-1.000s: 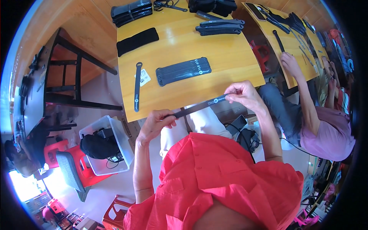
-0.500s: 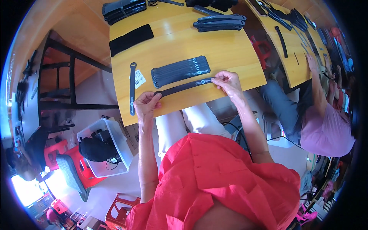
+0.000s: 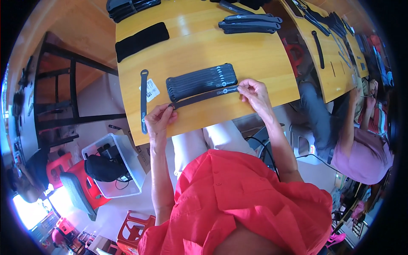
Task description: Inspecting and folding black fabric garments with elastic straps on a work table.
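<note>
A dark fabric strap (image 3: 205,97) with pale print near its right end is stretched between my hands. My left hand (image 3: 159,120) pinches its left end; my right hand (image 3: 254,94) pinches the right end. Just beyond it, along its near edge, lies a row of overlapping matching straps (image 3: 199,80) on the yellow wooden table (image 3: 187,51). One more strap (image 3: 143,102), with a slotted round end, lies lengthwise to the left, close to my left hand. Beside that strap is a white printed label (image 3: 150,90).
A black folded cloth (image 3: 142,41) and a stack of straps (image 3: 250,24) lie farther back. Dark bundles (image 3: 131,8) sit at the far edge. Left on the floor stands a clear plastic bin (image 3: 138,165). A co-worker (image 3: 361,155) sits at another table on the right.
The held strap has come closer to the row's near edge, both hands still gripping its ends. The whole view has shifted slightly.
</note>
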A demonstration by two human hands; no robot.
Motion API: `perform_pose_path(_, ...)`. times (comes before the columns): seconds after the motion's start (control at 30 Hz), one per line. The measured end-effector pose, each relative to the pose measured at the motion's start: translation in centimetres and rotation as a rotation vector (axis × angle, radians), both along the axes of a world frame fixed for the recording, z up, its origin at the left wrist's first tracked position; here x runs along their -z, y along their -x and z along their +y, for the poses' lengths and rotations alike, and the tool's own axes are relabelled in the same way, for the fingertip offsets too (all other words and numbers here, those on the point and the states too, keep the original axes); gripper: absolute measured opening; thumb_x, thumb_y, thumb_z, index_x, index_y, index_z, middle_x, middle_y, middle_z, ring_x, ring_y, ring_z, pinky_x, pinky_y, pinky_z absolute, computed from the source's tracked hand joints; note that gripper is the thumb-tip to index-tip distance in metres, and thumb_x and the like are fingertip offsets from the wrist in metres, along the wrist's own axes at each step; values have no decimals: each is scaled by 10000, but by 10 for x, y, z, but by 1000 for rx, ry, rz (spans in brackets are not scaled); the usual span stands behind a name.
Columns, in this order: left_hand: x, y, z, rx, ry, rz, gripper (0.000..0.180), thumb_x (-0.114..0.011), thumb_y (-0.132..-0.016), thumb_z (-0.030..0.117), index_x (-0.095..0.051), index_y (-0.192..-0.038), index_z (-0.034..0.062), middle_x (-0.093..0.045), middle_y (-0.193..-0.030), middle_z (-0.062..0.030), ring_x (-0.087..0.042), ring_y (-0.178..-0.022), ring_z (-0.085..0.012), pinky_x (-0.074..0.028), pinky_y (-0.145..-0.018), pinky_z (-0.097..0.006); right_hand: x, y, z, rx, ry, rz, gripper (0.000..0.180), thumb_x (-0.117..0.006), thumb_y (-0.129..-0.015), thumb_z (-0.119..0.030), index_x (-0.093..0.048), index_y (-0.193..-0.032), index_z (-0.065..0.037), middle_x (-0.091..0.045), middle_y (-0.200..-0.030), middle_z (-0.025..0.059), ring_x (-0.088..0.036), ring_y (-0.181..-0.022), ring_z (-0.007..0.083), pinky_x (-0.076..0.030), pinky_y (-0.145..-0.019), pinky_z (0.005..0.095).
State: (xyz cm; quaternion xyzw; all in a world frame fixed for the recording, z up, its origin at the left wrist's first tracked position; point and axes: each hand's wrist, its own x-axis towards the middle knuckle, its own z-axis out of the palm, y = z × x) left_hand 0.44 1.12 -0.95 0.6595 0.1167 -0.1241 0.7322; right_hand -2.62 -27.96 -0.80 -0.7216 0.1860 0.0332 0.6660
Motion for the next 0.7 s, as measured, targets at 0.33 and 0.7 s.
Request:
perform_pose_path(0.33, 5, -7, -12, -69, -238, -125, 110, -638, -798, 24, -631, -884, -44, -641, -721, -49, -563, -585, -57, -469, -535, -173, 10, -9, 0, 43, 45, -45, 56, -630, -804, -66, -605, -806, -16, -541, -613, -4, -474, -471, 41, -354, -418, 167)
perform_pose_path(0.7, 14, -9, -14, -127, -272, -158, 68, -638, -795, 21, -630, -847, -21, -630, -684, -41, -546, -534, -51, -451, -481, -169, 10, -8, 2, 100, -5, 2, 81, -635, -807, -87, -608, -818, -11, -565, -617, 4, -515, -468, 42, -356, -366, 173)
